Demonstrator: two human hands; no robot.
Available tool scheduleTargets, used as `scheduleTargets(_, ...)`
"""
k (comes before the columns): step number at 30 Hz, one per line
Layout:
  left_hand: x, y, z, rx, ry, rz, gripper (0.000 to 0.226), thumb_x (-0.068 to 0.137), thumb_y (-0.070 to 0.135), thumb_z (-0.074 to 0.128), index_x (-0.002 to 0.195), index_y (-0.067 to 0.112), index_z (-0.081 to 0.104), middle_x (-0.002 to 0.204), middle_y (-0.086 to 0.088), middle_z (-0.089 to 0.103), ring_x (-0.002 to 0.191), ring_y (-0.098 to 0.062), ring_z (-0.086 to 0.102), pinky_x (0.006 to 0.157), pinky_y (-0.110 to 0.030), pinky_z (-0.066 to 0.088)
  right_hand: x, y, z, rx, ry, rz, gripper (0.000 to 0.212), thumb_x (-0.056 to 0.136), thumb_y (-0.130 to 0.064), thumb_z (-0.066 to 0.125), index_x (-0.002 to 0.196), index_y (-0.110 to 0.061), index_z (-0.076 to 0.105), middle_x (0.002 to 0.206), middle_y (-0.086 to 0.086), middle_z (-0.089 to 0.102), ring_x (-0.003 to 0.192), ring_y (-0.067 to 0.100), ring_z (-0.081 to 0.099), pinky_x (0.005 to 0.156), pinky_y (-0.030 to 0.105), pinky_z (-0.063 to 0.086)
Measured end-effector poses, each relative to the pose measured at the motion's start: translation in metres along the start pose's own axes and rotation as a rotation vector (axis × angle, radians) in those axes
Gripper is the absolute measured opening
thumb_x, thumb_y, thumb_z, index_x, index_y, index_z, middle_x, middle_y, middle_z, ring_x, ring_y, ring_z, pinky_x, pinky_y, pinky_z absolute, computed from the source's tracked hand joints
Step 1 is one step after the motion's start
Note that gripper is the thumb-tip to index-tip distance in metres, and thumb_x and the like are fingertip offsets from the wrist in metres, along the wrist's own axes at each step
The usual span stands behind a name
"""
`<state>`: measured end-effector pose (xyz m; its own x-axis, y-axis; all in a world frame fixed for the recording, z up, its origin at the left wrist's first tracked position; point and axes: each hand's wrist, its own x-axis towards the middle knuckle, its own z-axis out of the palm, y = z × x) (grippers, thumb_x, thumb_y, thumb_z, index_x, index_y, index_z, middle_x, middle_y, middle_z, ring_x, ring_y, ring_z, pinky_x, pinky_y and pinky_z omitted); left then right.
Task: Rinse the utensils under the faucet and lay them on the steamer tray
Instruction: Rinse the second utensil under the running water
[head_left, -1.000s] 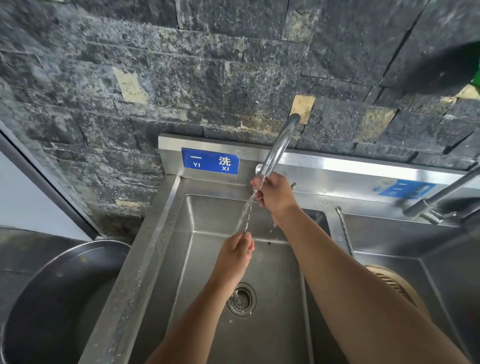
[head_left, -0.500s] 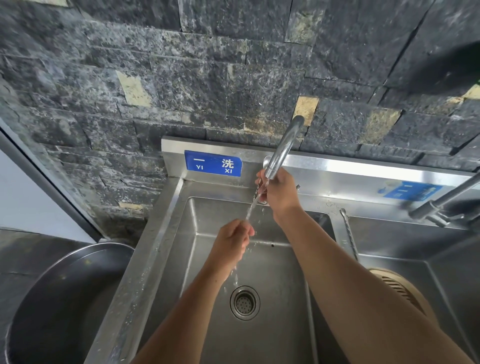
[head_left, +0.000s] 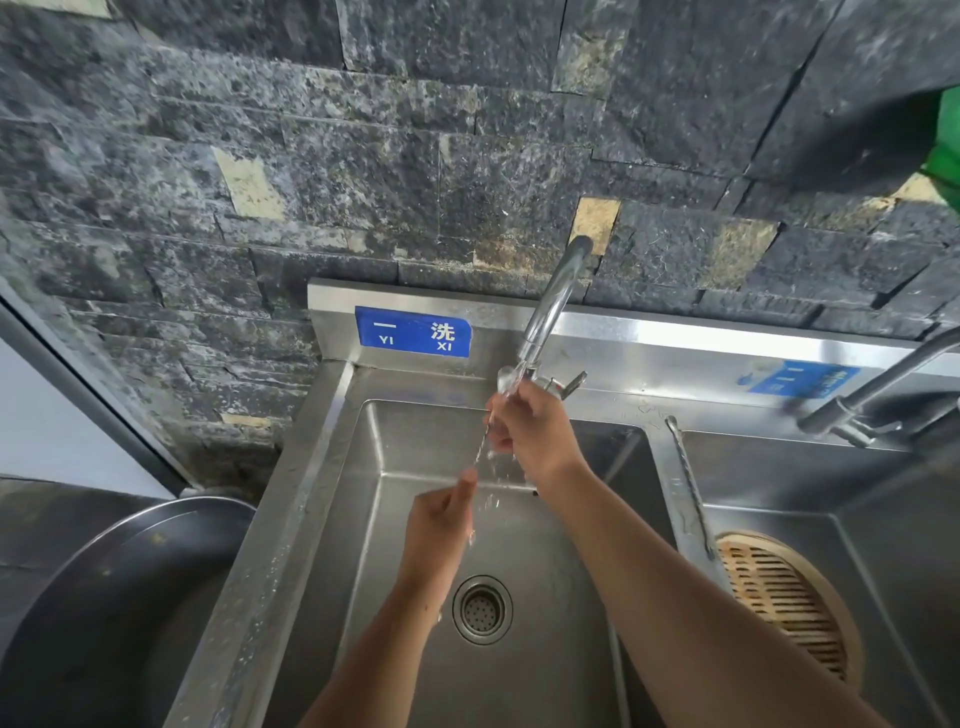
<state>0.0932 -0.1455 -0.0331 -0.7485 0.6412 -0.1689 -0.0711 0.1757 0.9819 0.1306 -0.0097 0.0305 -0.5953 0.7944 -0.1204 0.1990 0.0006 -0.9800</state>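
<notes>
i hold a spoon slanted under the running faucet, its bowl up at the spout, toward 12 o'clock from the drain. my right hand is curled round the upper handle just below the bowl. my left hand, at 7 o'clock from the right one, pinches the handle's lower end between thumb and fingertips. water splashes between my two hands and falls into the left basin. the steamer tray lies in the right basin, at 3 o'clock from the drain, well apart from the spoon. another thin metal utensil rests along the divider between the basins. a big metal pot sits at 9 o'clock, outside the sink.
</notes>
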Motion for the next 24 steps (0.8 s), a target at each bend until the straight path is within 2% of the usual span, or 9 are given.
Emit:
scheduleTargets(3,-0.017,-0.010,-0.005,0.014,-0.008,-0.020,0.060,0.100,0.037,0.053,0.048,0.011,0.039,0.041,0.001,0.031,0.037,-0.011,0.026,0.039,-0.018,0.023,-0.013,0.016,0.005,-0.002,-0.015,0.058,0.023,0.093,-0.010,0.054,0.071,-0.013,0.057,0.064,0.005,0.064,0.054,0.016,0.060,0.058,0.034,0.053)
scheduleTargets(5,-0.024,-0.013,-0.006,0.041,0.002,-0.016,0.058,0.102,0.031,0.051,0.047,0.016,0.040,0.042,0.007,0.032,0.039,-0.009,0.027,0.042,-0.019,0.023,-0.019,0.023,0.009,0.027,-0.011,0.093,0.024,0.094,-0.011,0.055,0.070,-0.015,0.056,0.058,0.000,0.062,0.052,0.016,0.059,0.055,0.031,0.054)
scheduleTargets(7,-0.030,-0.016,-0.006,0.023,0.024,-0.032,0.052,0.102,0.026,0.050,0.052,0.012,0.052,0.043,0.008,0.035,0.040,-0.007,0.029,0.045,-0.022,0.025,-0.023,0.028,0.012,0.041,0.003,0.118,0.024,0.093,-0.012,0.056,0.069,-0.017,0.055,0.055,-0.002,0.061,0.051,0.017,0.058,0.053,0.031,0.053)
scheduleTargets(10,-0.036,-0.021,-0.004,-0.056,0.044,-0.080,0.029,0.098,0.019,0.055,0.077,0.007,0.071,0.046,0.006,0.034,0.039,-0.008,0.027,0.041,-0.016,0.025,-0.029,0.031,0.014,0.054,-0.001,0.124,0.018,0.091,-0.003,0.053,0.084,-0.019,0.057,0.065,0.003,0.062,0.053,0.018,0.059,0.054,0.031,0.053)
scheduleTargets(13,-0.038,-0.020,0.000,-0.114,0.048,-0.087,0.016,0.097,0.015,0.058,0.083,0.014,0.067,0.050,0.000,0.040,0.041,-0.011,0.031,0.038,-0.016,0.026,-0.029,0.028,0.011,0.078,-0.005,0.117,0.022,0.092,0.002,0.049,0.095,-0.018,0.056,0.066,0.003,0.064,0.054,0.017,0.060,0.050,0.029,0.053)
scheduleTargets(17,-0.039,-0.017,0.007,-0.202,-0.007,-0.131,0.025,0.096,0.010,0.057,0.072,0.018,0.060,0.056,-0.001,0.042,0.042,-0.010,0.030,0.037,-0.017,0.022,-0.026,0.019,0.004,0.070,-0.006,0.106,0.007,0.094,-0.007,0.053,0.088,-0.008,0.055,0.065,0.004,0.064,0.057,0.022,0.061,0.058,0.037,0.056)
scheduleTargets(20,-0.037,-0.014,0.012,-0.225,-0.029,-0.143,0.024,0.096,0.009,0.059,0.074,0.016,0.065,0.060,-0.004,0.039,0.043,-0.010,0.028,0.038,-0.018,0.024,-0.025,0.015,-0.008,0.020,0.048,0.108,0.023,0.095,-0.015,0.053,0.072,-0.012,0.053,0.063,0.006,0.063,0.059,0.023,0.061,0.062,0.040,0.057)
scheduleTargets(24,-0.034,-0.010,0.034,-0.189,-0.067,-0.084,0.028,0.096,0.005,0.059,0.081,0.023,0.075,0.054,-0.003,0.042,0.044,-0.013,0.032,0.041,-0.019,0.027,-0.024,0.016,-0.038,0.034,0.171,0.133,0.037,0.101,-0.027,0.046,0.071,-0.008,0.058,0.062,0.007,0.065,0.054,0.018,0.061,0.054,0.028,0.053)
